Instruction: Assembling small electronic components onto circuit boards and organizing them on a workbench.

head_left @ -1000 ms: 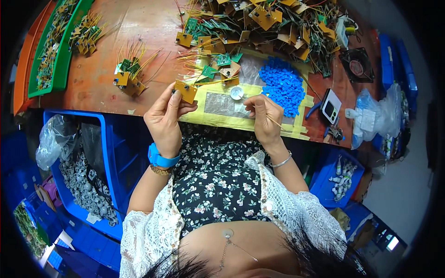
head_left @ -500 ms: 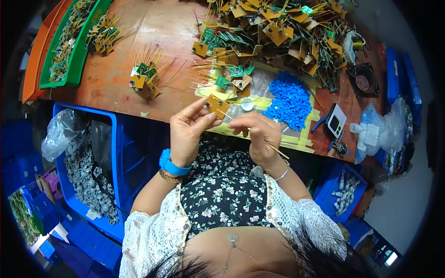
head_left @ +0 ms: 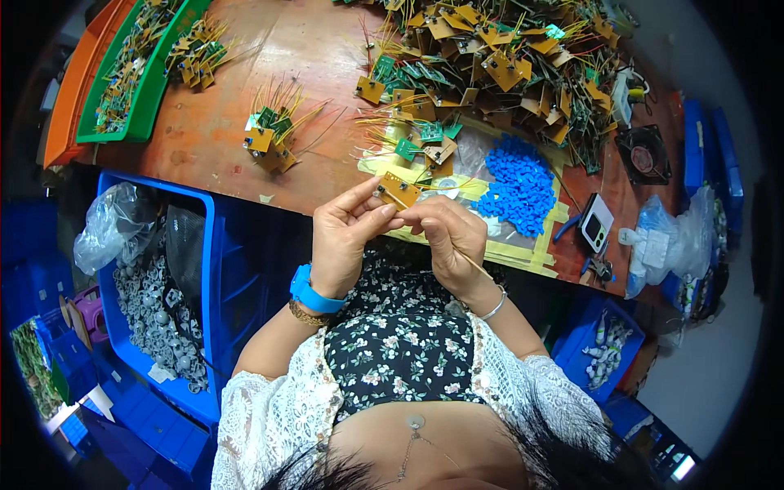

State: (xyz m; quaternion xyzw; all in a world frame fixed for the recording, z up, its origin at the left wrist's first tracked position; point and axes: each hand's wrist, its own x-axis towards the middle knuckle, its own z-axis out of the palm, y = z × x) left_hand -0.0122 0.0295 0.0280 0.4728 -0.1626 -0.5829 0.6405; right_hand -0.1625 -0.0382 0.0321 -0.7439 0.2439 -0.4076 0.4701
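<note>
My left hand [head_left: 346,232] pinches a small tan circuit board [head_left: 402,187] by its left edge, just over the table's front edge. Dark components show on the board's upper face. My right hand [head_left: 454,238] is closed around a thin wooden stick [head_left: 476,266]. Its rear end slants back over the wrist, and its front end lies against the board. The fingertips of both hands nearly meet there. Just beyond the board lie several green and tan boards [head_left: 425,143] with red and yellow wires. A heap of small blue plastic pieces [head_left: 519,189] sits to the right of them.
A large pile of wired boards [head_left: 498,69] covers the far right of the table. Smaller bunches [head_left: 272,139] lie left, near a green tray [head_left: 145,106]. At right are a fan [head_left: 643,155] and a white device [head_left: 596,222]. A blue crate [head_left: 211,286] stands below left.
My right hand has moved closer to the left one, and the stick's front end now lies along the board. The view has shifted slightly, so the table contents appear farther right.
</note>
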